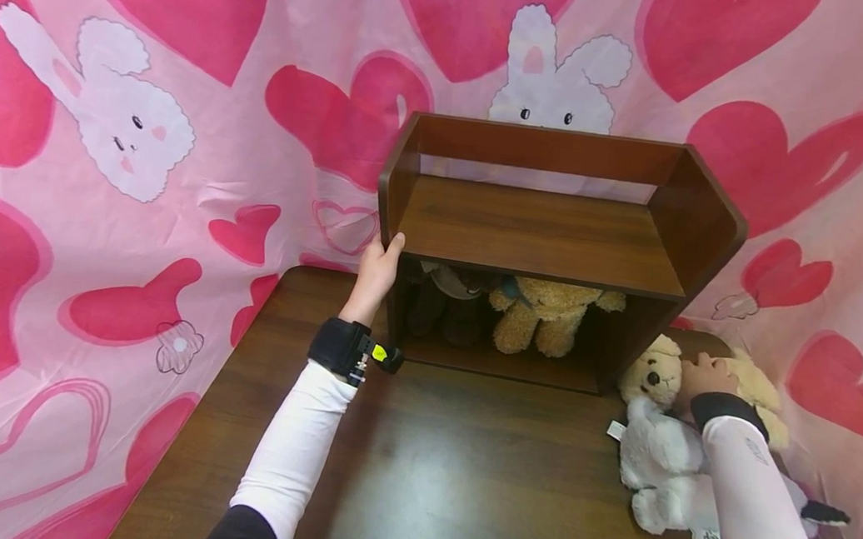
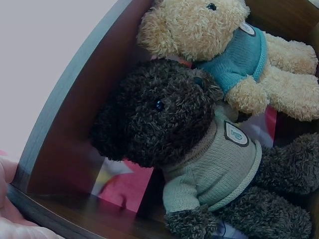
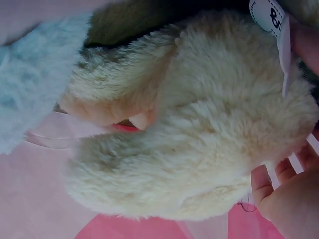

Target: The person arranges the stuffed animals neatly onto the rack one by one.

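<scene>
My left hand (image 1: 377,276) grips the front left edge of a dark brown wooden shelf (image 1: 540,227), thumb over the board. Inside its lower compartment sit a dark brown teddy bear (image 2: 159,114) in a pale knitted sweater and a tan teddy bear (image 1: 545,311) in a blue-green one. Right of the shelf, my right hand (image 1: 705,380) holds a cream plush dog (image 1: 653,373). In the right wrist view, fingers and thumb lie around the cream fur, beside a white tag (image 3: 271,25). The dog's face shows in the head view.
A grey-and-white plush toy (image 1: 662,461) lies in front of the dog, under my right forearm. Another toy with a black tip (image 1: 824,512) is partly hidden by that arm. The brown table (image 1: 447,471) meets a pink heart-and-rabbit curtain (image 1: 261,124) behind and at both sides.
</scene>
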`<state>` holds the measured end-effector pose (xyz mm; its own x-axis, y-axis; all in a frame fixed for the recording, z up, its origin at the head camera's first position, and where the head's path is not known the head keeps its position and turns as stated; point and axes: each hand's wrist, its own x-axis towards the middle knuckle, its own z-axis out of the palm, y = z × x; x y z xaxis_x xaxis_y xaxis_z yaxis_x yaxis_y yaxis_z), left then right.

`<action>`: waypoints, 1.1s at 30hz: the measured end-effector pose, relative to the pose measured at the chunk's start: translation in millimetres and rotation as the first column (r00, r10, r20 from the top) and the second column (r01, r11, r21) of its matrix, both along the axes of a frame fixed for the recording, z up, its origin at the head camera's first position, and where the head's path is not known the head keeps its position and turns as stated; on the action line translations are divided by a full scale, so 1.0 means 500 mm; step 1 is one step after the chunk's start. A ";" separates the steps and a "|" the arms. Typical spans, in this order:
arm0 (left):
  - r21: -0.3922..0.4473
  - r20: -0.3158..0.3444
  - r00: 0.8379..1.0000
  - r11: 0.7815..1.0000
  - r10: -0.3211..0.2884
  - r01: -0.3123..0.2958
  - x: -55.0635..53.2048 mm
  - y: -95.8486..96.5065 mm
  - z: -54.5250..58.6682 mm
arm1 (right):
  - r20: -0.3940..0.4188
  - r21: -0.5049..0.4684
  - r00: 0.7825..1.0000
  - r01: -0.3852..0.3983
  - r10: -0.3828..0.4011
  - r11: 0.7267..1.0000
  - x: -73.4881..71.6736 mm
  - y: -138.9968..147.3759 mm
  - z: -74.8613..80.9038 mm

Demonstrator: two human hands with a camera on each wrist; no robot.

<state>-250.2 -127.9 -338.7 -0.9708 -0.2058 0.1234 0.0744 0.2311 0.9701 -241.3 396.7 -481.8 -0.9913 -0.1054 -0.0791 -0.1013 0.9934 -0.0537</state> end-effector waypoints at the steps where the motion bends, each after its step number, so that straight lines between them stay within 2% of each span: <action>1: 0.000 -0.001 1.000 1.000 -0.001 0.001 0.000 -0.001 0.000 | 0.001 -0.001 1.000 -0.002 0.002 1.000 0.001 -0.002 0.001; 6: 0.004 -0.006 1.000 1.000 -0.011 0.011 -0.001 -0.004 0.000 | -0.022 -0.020 1.000 -0.013 0.013 1.000 0.000 -0.004 0.002; 16: -0.024 -0.031 0.999 0.999 -0.024 0.023 -0.004 -0.002 -0.002 | -0.031 0.006 0.999 -0.013 0.013 1.000 -0.003 0.009 -0.010; 22: -0.040 -0.034 0.999 0.999 -0.016 0.015 -0.006 -0.002 -0.001 | -0.070 0.042 0.996 -0.050 0.053 0.998 -0.001 0.010 -0.005; 28: -0.039 -0.024 0.999 0.999 -0.025 0.024 -0.003 -0.003 -0.001 | -0.107 0.044 0.993 -0.051 0.056 0.998 -0.005 0.017 -0.008; 33: -0.024 -0.008 0.999 0.999 -0.035 0.035 0.000 -0.006 -0.002 | -0.171 0.033 0.983 -0.063 0.068 0.997 -0.004 0.023 -0.001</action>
<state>-250.3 -130.7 -339.7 -0.9762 -0.1690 0.1358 0.0906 0.2510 0.9637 -243.2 408.3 -482.5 -0.9814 -0.1706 0.0877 -0.1715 0.9852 -0.0024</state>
